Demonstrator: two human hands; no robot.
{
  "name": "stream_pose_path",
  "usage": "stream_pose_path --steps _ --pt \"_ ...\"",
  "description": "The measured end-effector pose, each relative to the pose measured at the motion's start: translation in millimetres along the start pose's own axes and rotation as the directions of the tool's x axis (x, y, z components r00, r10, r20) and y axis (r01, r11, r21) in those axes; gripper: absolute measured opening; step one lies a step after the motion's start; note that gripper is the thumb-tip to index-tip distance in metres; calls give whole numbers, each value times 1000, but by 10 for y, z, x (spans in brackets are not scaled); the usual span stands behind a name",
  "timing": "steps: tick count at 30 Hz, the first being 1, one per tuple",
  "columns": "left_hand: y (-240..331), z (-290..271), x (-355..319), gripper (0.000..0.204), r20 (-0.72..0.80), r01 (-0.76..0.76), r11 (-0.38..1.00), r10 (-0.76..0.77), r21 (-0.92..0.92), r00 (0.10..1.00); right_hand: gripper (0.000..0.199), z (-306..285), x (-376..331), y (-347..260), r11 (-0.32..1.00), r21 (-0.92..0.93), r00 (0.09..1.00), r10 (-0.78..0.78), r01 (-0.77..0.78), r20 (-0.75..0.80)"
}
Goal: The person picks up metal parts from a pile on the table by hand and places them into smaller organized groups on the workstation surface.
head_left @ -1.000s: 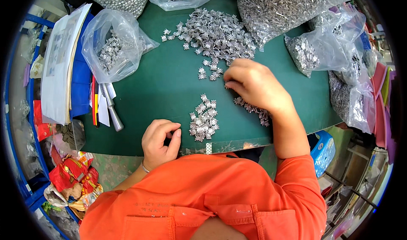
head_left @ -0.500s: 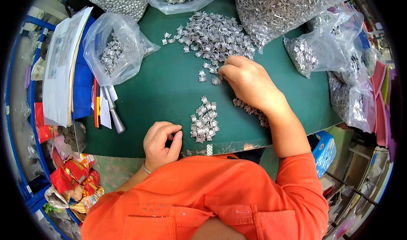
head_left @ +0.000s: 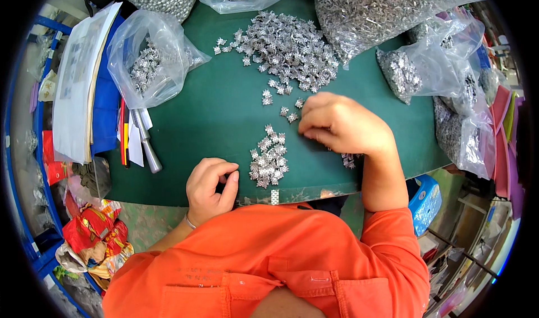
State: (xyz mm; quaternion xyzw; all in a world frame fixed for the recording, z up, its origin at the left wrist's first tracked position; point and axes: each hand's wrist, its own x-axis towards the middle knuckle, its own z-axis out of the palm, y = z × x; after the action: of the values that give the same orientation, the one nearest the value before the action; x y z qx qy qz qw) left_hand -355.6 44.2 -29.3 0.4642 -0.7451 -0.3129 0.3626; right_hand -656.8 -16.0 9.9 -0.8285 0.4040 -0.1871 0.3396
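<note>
My right hand (head_left: 343, 126) is over the green table (head_left: 224, 116), its fingertips drawn together and pointing left. Whatever is between them is hidden. Under its wrist, a group of small silver metal pieces (head_left: 349, 160) shows only in part. Just left of the fingertips lie a few loose metal pieces (head_left: 288, 114). Beyond them spreads a big heap of the same pieces (head_left: 286, 48). My left hand (head_left: 212, 187) rests at the near table edge with curled fingers, thumb close to the forefinger; I cannot make out anything inside. Between the hands sits a smaller cluster of metal pieces (head_left: 269, 156).
An open plastic bag of pieces (head_left: 149, 65) stands at left, beside papers (head_left: 81, 82) and a metal-handled tool (head_left: 149, 149). A large bag of metal parts (head_left: 382, 14) lies at the far right, with smaller bags (head_left: 401, 73) nearby. A blue stool (head_left: 428, 205) stands below.
My right hand has drawn back from the heap's near edge, toward me and to the right. Loose pieces near its fingers now show. My left hand stays in about the same place.
</note>
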Motion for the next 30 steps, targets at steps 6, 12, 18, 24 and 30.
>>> stream_pose_path --steps 6,12,18,24,30 --pt "-4 -4 -8 19 2 1 1000 -1 6 1000 4 -74 -40 28 999 -53 995 -6 11 95" --pt "-2 4 1 19 7 -3 1000 3 4 1000 11 150 95 -12 956 -275 964 26 -101 -263" --pt "-17 17 -20 17 -10 7 1000 -7 -11 1000 14 237 159 -66 942 -318 962 18 -108 -271" --pt "-5 5 -1 17 -1 4 1000 -4 2 1000 9 224 176 -154 999 26 972 -38 45 -231" --pt "-1 6 7 17 -1 3 1000 -3 -6 1000 8 -14 52 106 951 -161 856 154 -264 -493"
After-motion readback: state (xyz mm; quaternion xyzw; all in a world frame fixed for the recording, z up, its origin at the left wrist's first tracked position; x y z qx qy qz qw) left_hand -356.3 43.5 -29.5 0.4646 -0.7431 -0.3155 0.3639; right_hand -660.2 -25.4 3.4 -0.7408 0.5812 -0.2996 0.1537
